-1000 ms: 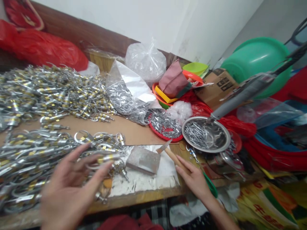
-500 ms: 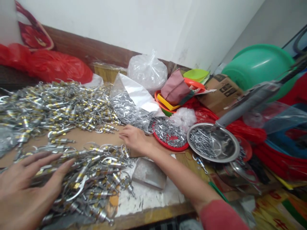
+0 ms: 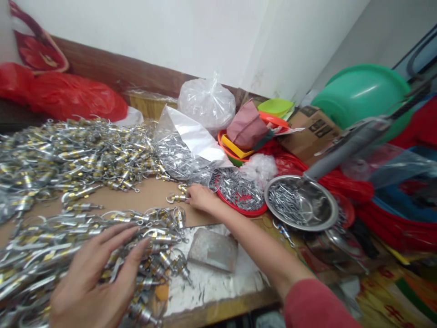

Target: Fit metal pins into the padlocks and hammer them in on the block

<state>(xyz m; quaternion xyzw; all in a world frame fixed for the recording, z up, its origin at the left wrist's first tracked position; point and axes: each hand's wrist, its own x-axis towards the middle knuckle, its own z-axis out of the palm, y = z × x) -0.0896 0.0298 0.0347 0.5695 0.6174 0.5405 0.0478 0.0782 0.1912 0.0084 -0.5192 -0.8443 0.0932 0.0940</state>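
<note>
Fitting at right fingertips: silver-and-brass fitting (image 3: 175, 197) with a curved end, lying on the brown cardboard (image 3: 146, 193) between the far pile (image 3: 85, 152) and the near pile (image 3: 160, 255); a second fitting (image 3: 182, 187) lies just behind it.
Right hand (image 3: 200, 198): fingers narrow, bunched at the fitting's straight end; whether they grip it or only touch it, cannot tell.
Grip on fitting: a pinch on the straight metal body, clear of the curved end, should give the firmest hold and least twist.
Curved ends: likely to hook neighbouring pieces. Lifting slightly before any sideways move should avoid dragging the second fitting along.
Left hand (image 3: 97, 273): fingers wide, thumb apart, over the near pile; no piece seen held. A flat, light palm would suit if the heap needs steadying; pressing down may make it slide.
Right forearm (image 3: 259, 246): reaches across, over one corner of the metal block (image 3: 213, 249) on the white sheet (image 3: 205, 291). Raised elbow advisable, so the sleeve (image 3: 314, 303) does not catch.
Red tray (image 3: 262, 211): small metal parts inside, just beside the right wrist. Low sweeps toward it risk mixing pieces.
</note>
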